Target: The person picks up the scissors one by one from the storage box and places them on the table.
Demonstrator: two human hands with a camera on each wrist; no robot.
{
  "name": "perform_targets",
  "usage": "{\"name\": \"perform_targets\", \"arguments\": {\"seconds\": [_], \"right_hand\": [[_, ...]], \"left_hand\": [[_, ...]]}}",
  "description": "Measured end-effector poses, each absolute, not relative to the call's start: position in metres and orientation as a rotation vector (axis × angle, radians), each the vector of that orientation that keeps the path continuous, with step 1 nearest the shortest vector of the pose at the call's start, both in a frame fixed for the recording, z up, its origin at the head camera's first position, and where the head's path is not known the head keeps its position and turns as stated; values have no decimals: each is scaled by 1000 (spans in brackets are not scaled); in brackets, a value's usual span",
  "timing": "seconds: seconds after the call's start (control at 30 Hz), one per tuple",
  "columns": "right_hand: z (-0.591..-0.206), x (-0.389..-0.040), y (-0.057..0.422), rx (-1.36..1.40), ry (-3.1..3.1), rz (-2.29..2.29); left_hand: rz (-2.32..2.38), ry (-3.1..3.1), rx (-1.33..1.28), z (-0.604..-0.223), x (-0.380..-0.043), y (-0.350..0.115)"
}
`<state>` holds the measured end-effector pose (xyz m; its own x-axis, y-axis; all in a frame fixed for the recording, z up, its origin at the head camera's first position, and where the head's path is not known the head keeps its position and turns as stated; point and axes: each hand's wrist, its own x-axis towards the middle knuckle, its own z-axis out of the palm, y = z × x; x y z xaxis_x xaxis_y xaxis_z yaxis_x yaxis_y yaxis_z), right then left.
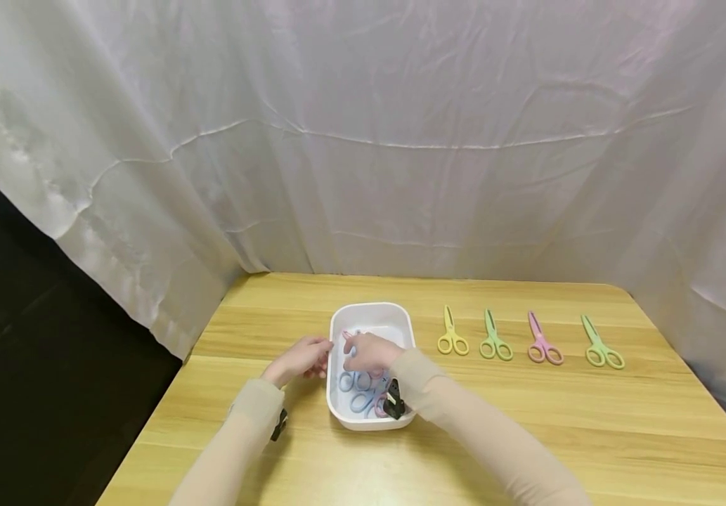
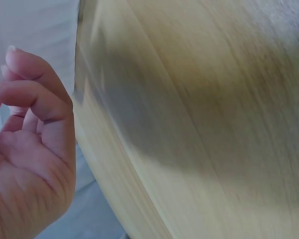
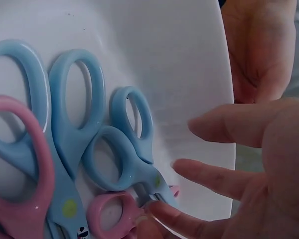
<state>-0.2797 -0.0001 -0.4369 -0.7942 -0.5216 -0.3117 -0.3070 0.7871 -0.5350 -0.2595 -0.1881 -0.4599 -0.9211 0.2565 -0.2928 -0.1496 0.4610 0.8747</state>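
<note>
A white rectangular tray (image 1: pixel 369 424) stands on the table with several blue and pink scissors in it. My right hand (image 1: pixel 372 353) reaches down inside the tray, its fingers apart. In the right wrist view its lower fingertips are right at the small blue scissors (image 3: pixel 132 169) and the pink scissors (image 3: pixel 108 214) under them; larger blue scissors (image 3: pixel 72 149) lie farther left. My left hand (image 1: pixel 304 358) is at the outside of the tray's left wall, fingers close to the rim. In the left wrist view, the left hand's fingers (image 2: pixel 47 102) are loosely bent.
To the right of the tray, a row of separate scissors lies on the wooden table (image 1: pixel 527 422): yellow (image 1: pixel 451 334), green (image 1: pixel 493 337), pink (image 1: pixel 541 341) and light green (image 1: pixel 599 344). A pale curtain (image 1: pixel 400 197) hangs behind the table's far edge.
</note>
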Motion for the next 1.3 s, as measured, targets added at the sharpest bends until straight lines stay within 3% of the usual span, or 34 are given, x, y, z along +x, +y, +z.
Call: {"name": "perform_targets", "arguments": {"seconds": [1.3], "right_hand": [[-440,-275,-13,-583,2537,-376]], "left_hand": [[1439,2312,115,-461,-260,-191]]}}
